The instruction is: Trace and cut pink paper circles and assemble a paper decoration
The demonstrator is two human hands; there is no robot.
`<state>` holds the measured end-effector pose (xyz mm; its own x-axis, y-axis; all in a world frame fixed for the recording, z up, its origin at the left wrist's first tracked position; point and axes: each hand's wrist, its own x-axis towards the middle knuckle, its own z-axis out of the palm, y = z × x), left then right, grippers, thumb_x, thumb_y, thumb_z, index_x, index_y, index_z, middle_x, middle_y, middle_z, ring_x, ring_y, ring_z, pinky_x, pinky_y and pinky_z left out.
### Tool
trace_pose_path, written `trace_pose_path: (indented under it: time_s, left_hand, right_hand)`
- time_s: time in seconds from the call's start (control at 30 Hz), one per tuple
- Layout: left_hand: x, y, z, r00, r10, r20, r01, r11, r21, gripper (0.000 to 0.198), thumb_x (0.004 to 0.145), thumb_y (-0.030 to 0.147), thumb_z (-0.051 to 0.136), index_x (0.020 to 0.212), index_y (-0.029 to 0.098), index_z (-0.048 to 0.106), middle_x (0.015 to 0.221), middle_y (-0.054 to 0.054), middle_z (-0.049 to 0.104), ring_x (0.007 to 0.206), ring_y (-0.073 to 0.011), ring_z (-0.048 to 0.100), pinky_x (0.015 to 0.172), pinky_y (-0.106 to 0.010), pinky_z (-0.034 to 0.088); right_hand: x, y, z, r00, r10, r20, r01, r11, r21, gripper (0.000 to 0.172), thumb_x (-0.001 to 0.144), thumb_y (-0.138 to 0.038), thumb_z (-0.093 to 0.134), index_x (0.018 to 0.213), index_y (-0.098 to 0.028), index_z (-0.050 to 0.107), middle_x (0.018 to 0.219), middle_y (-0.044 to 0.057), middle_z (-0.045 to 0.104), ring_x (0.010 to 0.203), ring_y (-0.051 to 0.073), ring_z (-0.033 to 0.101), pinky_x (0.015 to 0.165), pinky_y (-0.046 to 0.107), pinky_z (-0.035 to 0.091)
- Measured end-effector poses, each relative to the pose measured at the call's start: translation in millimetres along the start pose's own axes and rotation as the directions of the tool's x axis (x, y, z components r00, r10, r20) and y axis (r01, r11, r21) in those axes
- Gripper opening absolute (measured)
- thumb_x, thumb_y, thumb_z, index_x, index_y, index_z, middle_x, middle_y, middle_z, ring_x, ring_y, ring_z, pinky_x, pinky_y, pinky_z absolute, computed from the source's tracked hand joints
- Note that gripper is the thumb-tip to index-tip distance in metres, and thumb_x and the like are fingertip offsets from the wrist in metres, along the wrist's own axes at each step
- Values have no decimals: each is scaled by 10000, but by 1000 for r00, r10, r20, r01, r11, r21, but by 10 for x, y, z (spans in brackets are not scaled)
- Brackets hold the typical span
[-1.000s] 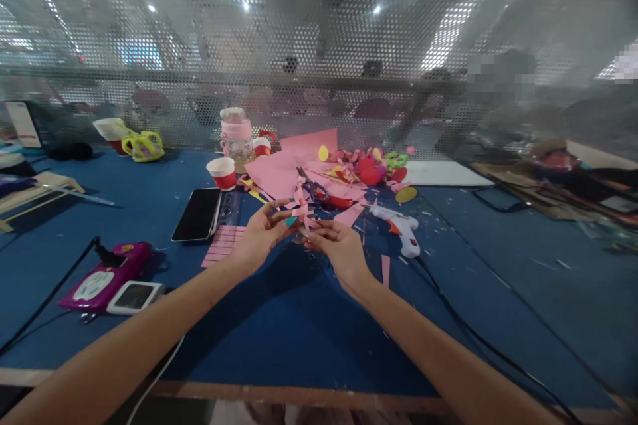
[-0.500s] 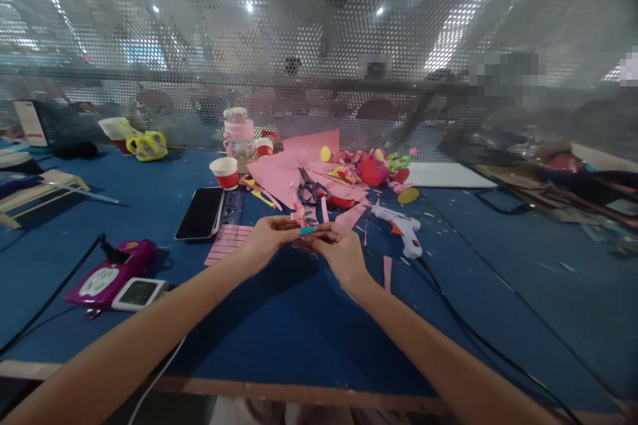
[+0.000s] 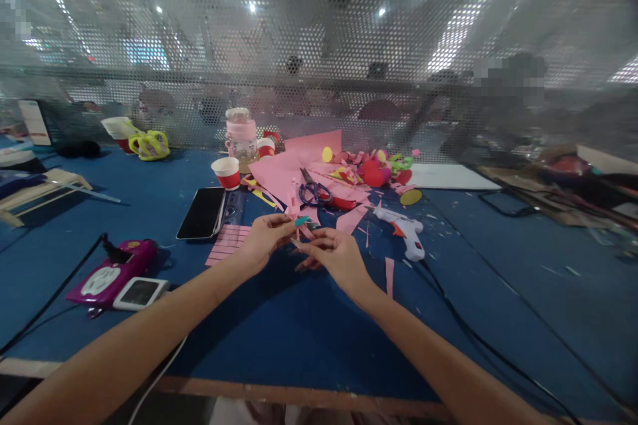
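Both hands drifted slightly nearer and left since a second ago; left hand [image 3: 266, 239] and right hand [image 3: 333, 254] fingertips pinched together on a small pink paper piece [image 3: 302, 226], mid-table above the blue mat [image 3: 299, 319], near scissors [image 3: 310, 191] and glue gun [image 3: 406, 231]; folding looks ongoing

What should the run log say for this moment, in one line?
left hand: pinching pink paper strips | right hand: fingertips on same strips | beside: glue gun, scissors, phone

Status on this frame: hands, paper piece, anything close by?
Left hand and right hand both pinch the pink paper piece above the blue table. Glue gun right of them, scissors behind.
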<state>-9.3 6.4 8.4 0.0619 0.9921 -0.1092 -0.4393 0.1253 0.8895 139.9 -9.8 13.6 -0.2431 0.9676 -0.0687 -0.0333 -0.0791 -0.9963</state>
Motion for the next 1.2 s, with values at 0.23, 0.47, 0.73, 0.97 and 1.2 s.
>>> trace_pose_path:
  time_s: [0.23,0.47,0.73,0.97,1.2]
  left_hand:
    - [-8,4,-5,987,-78,142,68,995,73,263,526,260,774,661,114,602,598,-11,646,513,-90,589,558,-219,505]
    - [-97,-89,79,946,-171,275,129,978,165,262,569,288,752,693,106,610,624,-37,667,551,-120,625,579,-241,520]
    - [-105,-135,74,956,-114,269,63,979,193,277,563,299,750,713,102,625,646,-41,671,592,-141,636,598,-252,513]
    - [-90,-119,50,961,-93,259,48,983,175,305,510,213,779,741,104,613,686,-25,670,629,-139,637,588,-242,516]
    - [-76,-129,38,967,-75,245,36,987,159,348,522,225,772,808,109,609,801,-66,689,643,-151,643,619,-277,517]
  right_hand:
    - [141,-133,-320,970,-185,-160,172,981,-92,298,679,-459,626,728,-167,654,531,-10,629,440,91,571,387,172,424]
    - [253,-183,-230,979,-201,-35,204,959,196,352,619,-346,710,935,-202,649,978,37,672,884,173,621,798,308,486]
    - [322,-138,-187,952,-210,-221,253,948,191,268,544,-267,758,770,-168,653,783,32,704,752,179,655,707,294,511]
    - [413,-159,-148,951,-263,-161,292,935,202,235,541,-259,757,726,-173,641,758,23,707,694,164,665,679,269,512]
    - [510,-125,-167,947,-271,-175,296,945,139,278,549,-315,745,756,-176,623,785,34,697,755,177,657,746,305,502]
